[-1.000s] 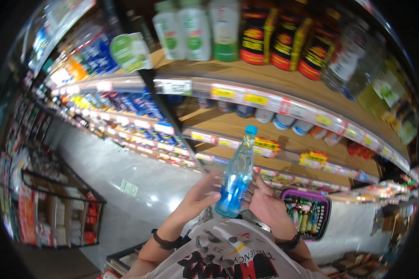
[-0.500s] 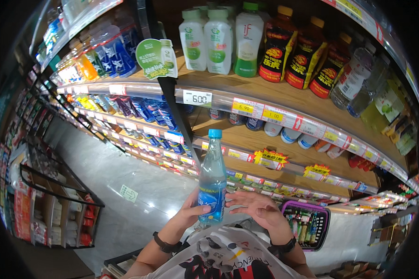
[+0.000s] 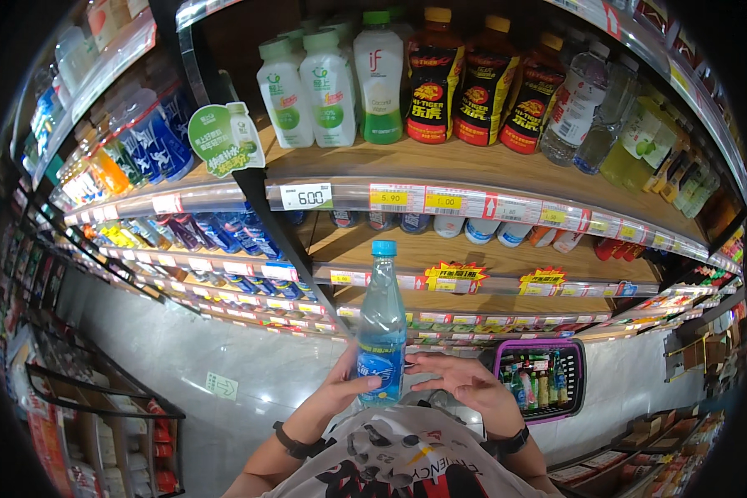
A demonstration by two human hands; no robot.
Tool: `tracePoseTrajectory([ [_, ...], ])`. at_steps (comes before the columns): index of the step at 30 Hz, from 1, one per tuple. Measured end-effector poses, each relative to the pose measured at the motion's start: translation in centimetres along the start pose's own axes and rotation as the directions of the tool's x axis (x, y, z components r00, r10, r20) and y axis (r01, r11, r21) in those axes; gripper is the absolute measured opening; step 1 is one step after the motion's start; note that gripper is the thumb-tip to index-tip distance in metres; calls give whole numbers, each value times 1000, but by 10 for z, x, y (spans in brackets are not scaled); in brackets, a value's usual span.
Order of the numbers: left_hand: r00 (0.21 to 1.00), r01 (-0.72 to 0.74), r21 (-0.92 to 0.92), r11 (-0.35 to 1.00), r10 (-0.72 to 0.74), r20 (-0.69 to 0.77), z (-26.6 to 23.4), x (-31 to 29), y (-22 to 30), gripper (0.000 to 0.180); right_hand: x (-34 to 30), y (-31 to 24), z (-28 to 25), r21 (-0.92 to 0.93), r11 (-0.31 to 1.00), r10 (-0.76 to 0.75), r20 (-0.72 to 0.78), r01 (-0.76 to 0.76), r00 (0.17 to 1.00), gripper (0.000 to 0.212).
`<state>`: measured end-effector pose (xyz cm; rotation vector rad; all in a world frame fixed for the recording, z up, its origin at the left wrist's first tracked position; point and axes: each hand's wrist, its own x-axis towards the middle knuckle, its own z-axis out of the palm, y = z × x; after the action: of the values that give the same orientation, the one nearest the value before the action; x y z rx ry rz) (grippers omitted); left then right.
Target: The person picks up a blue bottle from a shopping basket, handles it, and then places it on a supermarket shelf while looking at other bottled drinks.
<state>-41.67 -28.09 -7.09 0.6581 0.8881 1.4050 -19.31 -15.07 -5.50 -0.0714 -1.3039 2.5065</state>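
Upright in front of my body is a clear, bluish plastic bottle point(image 3: 382, 319) with a blue cap and a blue label. My left hand point(image 3: 345, 383) is wrapped round its lower part, the thumb lying across the label. To the right of the bottle, my right hand point(image 3: 461, 382) has its fingers spread, the fingertips close to the bottle's side; whether they touch it I cannot tell. Ahead, the upper shelf point(image 3: 506, 170) bears white-and-green bottles point(image 3: 327, 91), a coconut water bottle point(image 3: 379, 83) and black-and-red bottles point(image 3: 432, 79).
A black shopping basket with a purple rim point(image 3: 498, 373), holding several bottles, stands on the floor to the right. Price labels run along the shelf edge point(image 3: 461, 202). A low display rack point(image 3: 100, 407) is at the left. Cartons point(image 3: 656, 427) lie at the lower right.
My view has turned to the right, so the shelves appear shifted left and more level. The bottle stays in my left hand, and my right hand remains beside it.
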Motion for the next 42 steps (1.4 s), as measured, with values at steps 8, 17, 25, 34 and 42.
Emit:
tracePoseTrajectory([
  [8,971,-84,10,996,80,226,17,20,18,101,-11,-11,-4,-19,997,-79,-83,78,993,71],
  [17,876,-99,98,990,40,480,41,55,3,102,-30,-36,-29,-2,985,-171,-231,175,958,86],
  [25,711,-328,327,886,4,703,80,96,-10,76,-71,3,-91,284,940,-52,-432,191,900,69],
  [34,739,-354,469,809,-65,671,97,101,-13,66,-76,-10,-110,328,927,-80,-303,183,949,60],
  [42,763,-364,486,795,-46,645,96,85,-3,69,-71,-12,-99,347,926,-49,-281,149,958,63],
])
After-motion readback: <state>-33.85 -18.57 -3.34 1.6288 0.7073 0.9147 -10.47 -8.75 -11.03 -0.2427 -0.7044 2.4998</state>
